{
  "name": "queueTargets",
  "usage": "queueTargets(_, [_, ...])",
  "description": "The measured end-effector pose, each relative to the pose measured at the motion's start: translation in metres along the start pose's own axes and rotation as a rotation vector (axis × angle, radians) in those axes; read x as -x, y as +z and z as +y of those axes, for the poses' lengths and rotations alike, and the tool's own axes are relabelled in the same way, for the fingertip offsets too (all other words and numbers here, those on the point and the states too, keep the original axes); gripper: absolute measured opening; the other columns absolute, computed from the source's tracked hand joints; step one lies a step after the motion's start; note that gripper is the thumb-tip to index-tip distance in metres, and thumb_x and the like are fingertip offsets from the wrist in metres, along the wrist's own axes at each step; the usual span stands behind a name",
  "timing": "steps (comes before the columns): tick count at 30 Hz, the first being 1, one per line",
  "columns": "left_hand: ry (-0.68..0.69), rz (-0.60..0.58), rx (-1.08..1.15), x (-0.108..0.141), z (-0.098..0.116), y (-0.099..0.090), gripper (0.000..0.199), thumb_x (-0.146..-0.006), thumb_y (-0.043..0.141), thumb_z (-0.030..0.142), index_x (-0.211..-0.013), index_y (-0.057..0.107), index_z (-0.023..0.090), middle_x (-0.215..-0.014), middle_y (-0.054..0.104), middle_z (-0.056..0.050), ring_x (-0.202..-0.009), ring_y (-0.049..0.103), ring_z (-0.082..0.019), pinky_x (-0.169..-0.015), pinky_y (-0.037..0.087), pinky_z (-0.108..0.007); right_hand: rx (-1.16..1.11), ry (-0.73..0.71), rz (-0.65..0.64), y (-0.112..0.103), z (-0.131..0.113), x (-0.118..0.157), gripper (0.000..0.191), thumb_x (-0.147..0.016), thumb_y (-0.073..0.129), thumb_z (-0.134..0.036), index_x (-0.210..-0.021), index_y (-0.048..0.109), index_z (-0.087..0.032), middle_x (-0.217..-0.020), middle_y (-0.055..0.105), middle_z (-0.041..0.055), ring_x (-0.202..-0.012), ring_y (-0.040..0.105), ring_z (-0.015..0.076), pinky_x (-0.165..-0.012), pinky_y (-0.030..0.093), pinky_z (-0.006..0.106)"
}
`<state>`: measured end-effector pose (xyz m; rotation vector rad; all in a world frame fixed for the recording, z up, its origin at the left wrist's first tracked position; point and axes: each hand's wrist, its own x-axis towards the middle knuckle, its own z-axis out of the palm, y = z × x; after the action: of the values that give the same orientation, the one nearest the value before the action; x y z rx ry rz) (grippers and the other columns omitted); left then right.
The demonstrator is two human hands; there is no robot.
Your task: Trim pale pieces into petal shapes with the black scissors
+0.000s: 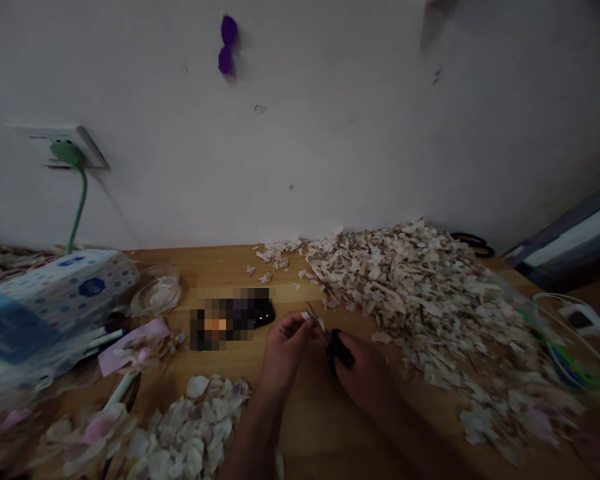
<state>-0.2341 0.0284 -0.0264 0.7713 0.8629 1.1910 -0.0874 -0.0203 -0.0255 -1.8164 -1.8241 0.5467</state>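
My left hand (286, 343) pinches a small pale flake (307, 316) between thumb and fingertips; it looks like a dried petal or a thin slice. In my right hand (365, 373) is a pair of scissors (336, 350) with dark handles. The blades reach up to the flake at my left fingertips; whether they are parted I cannot tell. To the right lies a large heap of pale, ragged scraps (400, 280). A smaller pile of rounder whitish pieces (195, 427) sits at the near left, beside my left forearm.
A phone (264, 312) with a blurred-out screen lies left of my hands. Further left are a dotted tissue pack (80, 283), a clear round dish (156, 293), pens and pink paper (130, 343). A white cable (545, 327) loops at the right. The wall (300, 133) bounds the table behind.
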Motion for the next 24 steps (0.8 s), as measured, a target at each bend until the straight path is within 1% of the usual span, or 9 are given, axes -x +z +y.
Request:
queueTargets(4, [-0.040,-0.036,0.157,0.0010,-0.0009,0.0029,0.023,-0.066,0.078,0.029,-0.082,0.070,0.015,-0.077,0.067,-0.003,-0.067,0.058,-0.011,-0.067,0.045,-0.022,-0.004,-0.018,0.012,-0.0002,-0.0004,0.0000,0.025,-0.078,0.046,-0.019,-0.096,0.063,-0.018,-0.093,0.069,0.0111,-0.088,0.064,0.0257,-0.078,0.048,0.035])
queueTargets(9, [-0.027,0.000,0.235,0.0016,-0.0012,0.0047,0.018,-0.067,0.078,0.028,-0.079,0.070,0.017,-0.074,0.066,0.000,-0.067,0.058,-0.009,-0.069,0.044,-0.021,0.016,-0.024,0.019,-0.0010,-0.0016,0.0000,0.025,-0.078,0.047,-0.019,-0.097,0.064,-0.018,-0.094,0.069,0.0108,-0.089,0.064,0.0260,-0.079,0.048,0.036])
queueTargets(15, [-0.023,-0.026,0.162,0.0004,-0.0036,0.0021,0.019,-0.069,0.077,0.030,-0.078,0.068,0.016,-0.068,0.064,0.001,-0.061,0.055,-0.008,-0.063,0.041,-0.020,0.028,-0.005,0.014,-0.0005,-0.0016,0.0002,0.027,-0.075,0.048,-0.018,-0.097,0.063,-0.017,-0.096,0.069,0.0125,-0.091,0.063,0.0273,-0.081,0.048,0.037])
queueTargets(19, [0.030,-0.022,0.097,0.0004,-0.0037,0.0004,0.020,-0.070,0.076,0.031,-0.080,0.068,0.015,-0.070,0.064,0.000,-0.062,0.055,-0.009,-0.063,0.041,-0.020,0.005,-0.022,0.006,-0.0001,-0.0004,-0.0001,0.025,-0.076,0.047,-0.017,-0.095,0.063,-0.017,-0.097,0.068,0.0127,-0.092,0.063,0.0268,-0.081,0.048,0.037])
queueTargets(24, [0.040,-0.031,0.059,0.0011,0.0006,0.0010,0.019,-0.069,0.076,0.030,-0.076,0.067,0.015,-0.069,0.063,0.000,-0.060,0.054,-0.009,-0.061,0.042,-0.020,0.027,-0.026,0.007,0.0013,0.0031,-0.0003,0.027,-0.074,0.049,-0.017,-0.098,0.064,-0.017,-0.096,0.069,0.0124,-0.091,0.063,0.0281,-0.080,0.049,0.038])
